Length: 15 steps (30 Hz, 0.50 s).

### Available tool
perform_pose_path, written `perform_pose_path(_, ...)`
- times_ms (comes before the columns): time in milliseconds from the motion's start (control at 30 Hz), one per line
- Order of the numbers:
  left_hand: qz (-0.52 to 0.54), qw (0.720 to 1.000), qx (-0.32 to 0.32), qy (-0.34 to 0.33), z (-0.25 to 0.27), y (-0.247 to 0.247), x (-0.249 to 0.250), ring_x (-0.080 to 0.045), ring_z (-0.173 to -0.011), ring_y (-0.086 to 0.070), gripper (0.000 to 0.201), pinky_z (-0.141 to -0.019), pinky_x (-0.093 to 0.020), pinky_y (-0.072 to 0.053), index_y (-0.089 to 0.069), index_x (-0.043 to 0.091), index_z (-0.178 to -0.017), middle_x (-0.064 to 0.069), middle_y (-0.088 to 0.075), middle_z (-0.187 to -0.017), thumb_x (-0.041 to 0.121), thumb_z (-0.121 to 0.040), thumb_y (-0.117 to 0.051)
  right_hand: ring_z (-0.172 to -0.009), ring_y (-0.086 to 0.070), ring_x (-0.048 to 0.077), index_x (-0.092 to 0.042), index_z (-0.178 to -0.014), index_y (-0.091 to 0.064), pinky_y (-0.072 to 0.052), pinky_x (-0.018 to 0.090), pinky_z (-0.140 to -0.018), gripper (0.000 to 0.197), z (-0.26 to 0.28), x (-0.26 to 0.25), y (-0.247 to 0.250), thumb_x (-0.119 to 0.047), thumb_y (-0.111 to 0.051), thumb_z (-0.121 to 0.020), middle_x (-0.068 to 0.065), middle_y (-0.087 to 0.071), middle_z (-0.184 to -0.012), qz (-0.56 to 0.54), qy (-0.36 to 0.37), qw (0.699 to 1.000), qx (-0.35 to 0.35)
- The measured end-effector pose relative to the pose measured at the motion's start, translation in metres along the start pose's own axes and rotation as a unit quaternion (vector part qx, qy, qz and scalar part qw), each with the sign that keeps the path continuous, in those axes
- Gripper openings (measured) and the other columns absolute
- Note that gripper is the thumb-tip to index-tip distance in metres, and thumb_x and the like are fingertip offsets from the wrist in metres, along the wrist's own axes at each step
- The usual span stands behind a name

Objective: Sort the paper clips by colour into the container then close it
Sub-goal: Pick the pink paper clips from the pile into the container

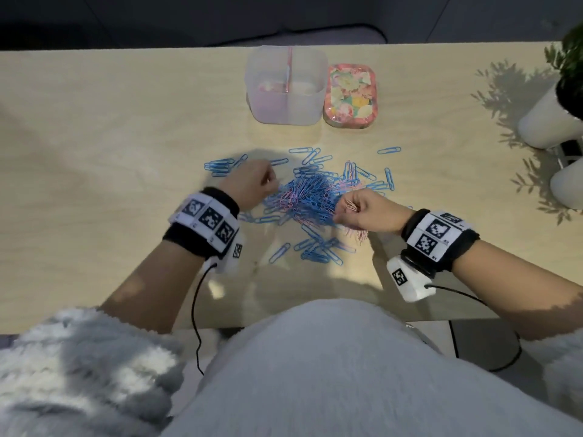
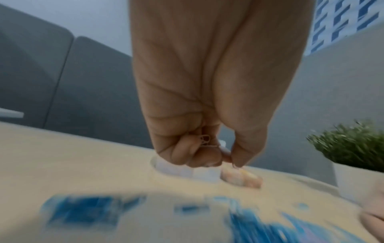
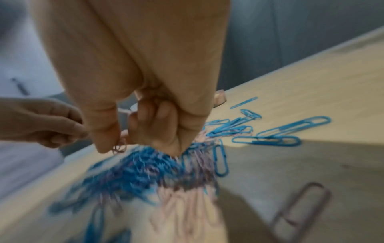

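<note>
A heap of blue and pink paper clips (image 1: 310, 197) lies mid-table, blurred as a clip heap (image 3: 145, 166) in the right wrist view. My left hand (image 1: 252, 184) hovers at the heap's left edge, its curled fingers (image 2: 197, 156) gripping pink clips (image 2: 204, 139). My right hand (image 1: 362, 212) sits at the heap's right edge and grips a bunch of pink clips (image 1: 350, 205), seen as pink clips (image 3: 119, 147) between thumb and fingers. Behind the heap stands the clear two-part container (image 1: 285, 86) with pink clips in its left part. Its flowered lid (image 1: 351, 94) lies to the right.
A potted plant in a white pot (image 1: 549, 118) stands at the right table edge, with a second white pot (image 1: 568, 184) nearer. Loose blue clips (image 1: 389, 150) lie scattered around the heap. Bare wood stretches to the left (image 1: 94, 152).
</note>
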State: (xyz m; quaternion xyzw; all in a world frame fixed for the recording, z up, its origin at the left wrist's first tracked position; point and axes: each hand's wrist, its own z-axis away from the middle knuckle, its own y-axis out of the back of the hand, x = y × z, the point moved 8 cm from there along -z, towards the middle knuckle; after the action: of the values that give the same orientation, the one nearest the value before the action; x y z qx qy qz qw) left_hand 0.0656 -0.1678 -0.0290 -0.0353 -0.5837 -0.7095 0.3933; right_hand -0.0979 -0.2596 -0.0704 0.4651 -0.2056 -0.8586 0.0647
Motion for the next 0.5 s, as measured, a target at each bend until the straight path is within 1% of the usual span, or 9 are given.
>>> perform_pose_path(67, -0.005, 0.999, 0.047, 0.008, -0.022, 0.036, 0.006, -0.022, -0.081, -0.048, 0.013, -0.071, -0.027, -0.034, -0.057, 0.005, -0.091, -0.011, -0.056, -0.090, 0.016, -0.090, -0.051, -0.035, -0.035, 0.002, -0.015, -0.065, -0.047, -0.027, 0.012, -0.037, 0.029, -0.002, -0.005, 0.012, -0.001, -0.055, -0.088, 0.000, -0.041, -0.050, -0.086, -0.021, 0.996, 0.006)
perform_pose_path(133, 0.004, 0.995, 0.096, 0.024, -0.046, 0.068, 0.011, -0.030, -0.090, -0.055, 0.017, -0.076, -0.033, -0.042, -0.059, 0.000, -0.094, -0.019, -0.062, -0.099, 0.013, -0.088, -0.048, -0.033, -0.035, 0.005, -0.013, -0.066, -0.046, -0.026, 0.013, -0.034, 0.028, -0.003, -0.011, 0.025, 0.000, -0.051, -0.090, 0.004, -0.044, -0.049, -0.146, -0.042, 0.988, 0.022)
perform_pose_path(167, 0.003, 0.993, 0.113, 0.034, -0.058, 0.080, 0.013, -0.034, -0.095, -0.057, 0.018, -0.079, -0.035, -0.044, -0.058, 0.001, -0.095, -0.022, -0.063, -0.103, 0.012, -0.087, -0.046, -0.032, -0.036, 0.004, -0.012, -0.066, -0.047, -0.027, 0.012, -0.033, 0.027, -0.004, -0.016, 0.032, 0.000, -0.049, -0.091, 0.004, -0.047, -0.048, -0.169, -0.044, 0.984, 0.030)
perform_pose_path(233, -0.025, 0.990, 0.132, 0.053, -0.082, 0.097, 0.018, -0.037, -0.102, -0.057, 0.018, -0.083, -0.038, -0.045, -0.057, 0.003, -0.096, -0.023, -0.062, -0.109, 0.012, -0.087, -0.045, -0.032, -0.039, 0.003, -0.011, -0.068, -0.049, -0.028, 0.012, -0.033, 0.026, -0.008, -0.025, 0.042, 0.000, -0.049, -0.092, -0.001, -0.053, -0.046, -0.196, -0.030, 0.979, 0.039)
perform_pose_path(267, -0.041, 0.988, 0.135, 0.062, -0.093, 0.102, 0.019, -0.038, -0.104, -0.057, 0.020, -0.084, -0.038, -0.045, -0.057, 0.002, -0.098, -0.023, -0.062, -0.111, 0.012, -0.087, -0.045, -0.033, -0.041, 0.002, -0.011, -0.070, -0.049, -0.028, 0.013, -0.034, 0.024, -0.009, -0.029, 0.046, 0.000, -0.049, -0.092, -0.003, -0.055, -0.047, -0.198, -0.021, 0.979, 0.038)
perform_pose_path(300, -0.055, 0.986, 0.138, 0.071, -0.103, 0.106, 0.020, -0.039, -0.104, -0.057, 0.023, -0.084, -0.039, -0.045, -0.057, -0.001, -0.101, -0.023, -0.062, -0.112, 0.012, -0.087, -0.045, -0.034, -0.044, 0.001, -0.011, -0.073, -0.050, -0.028, 0.014, -0.034, 0.023, -0.012, -0.033, 0.050, 0.001, -0.049, -0.092, -0.002, -0.057, -0.051, -0.194, -0.014, 0.980, 0.039)
perform_pose_path(400, -0.081, 0.984, 0.131, 0.084, -0.128, 0.107, 0.016, -0.040, -0.105, -0.057, 0.026, -0.086, -0.040, -0.046, -0.056, -0.002, -0.107, -0.023, -0.062, -0.114, 0.012, -0.087, -0.047, -0.038, -0.049, 0.001, -0.011, -0.087, -0.054, -0.031, 0.014, -0.035, 0.018, -0.021, -0.042, 0.061, 0.004, -0.046, -0.093, 0.008, -0.055, -0.065, -0.168, -0.013, 0.985, 0.044)
perform_pose_path(433, -0.083, 0.985, 0.127, 0.085, -0.133, 0.105, 0.014, -0.040, -0.107, -0.056, 0.029, -0.089, -0.041, -0.046, -0.054, -0.002, -0.111, -0.023, -0.061, -0.116, 0.014, -0.088, -0.049, -0.037, -0.049, 0.000, -0.012, -0.089, -0.055, -0.032, 0.013, -0.034, 0.019, -0.025, -0.046, 0.065, 0.004, -0.045, -0.093, 0.008, -0.054, -0.065, -0.158, -0.016, 0.986, 0.046)
perform_pose_path(500, -0.071, 0.986, 0.122, 0.087, -0.141, 0.100, 0.010, -0.041, -0.113, -0.054, 0.038, -0.094, -0.043, -0.044, -0.047, 0.001, -0.122, -0.023, -0.058, -0.122, 0.020, -0.089, -0.053, -0.036, -0.048, -0.001, -0.013, -0.083, -0.056, -0.034, 0.012, -0.034, 0.021, -0.036, -0.060, 0.073, 0.002, -0.045, -0.093, 0.004, -0.057, -0.060, -0.145, -0.019, 0.988, 0.055)
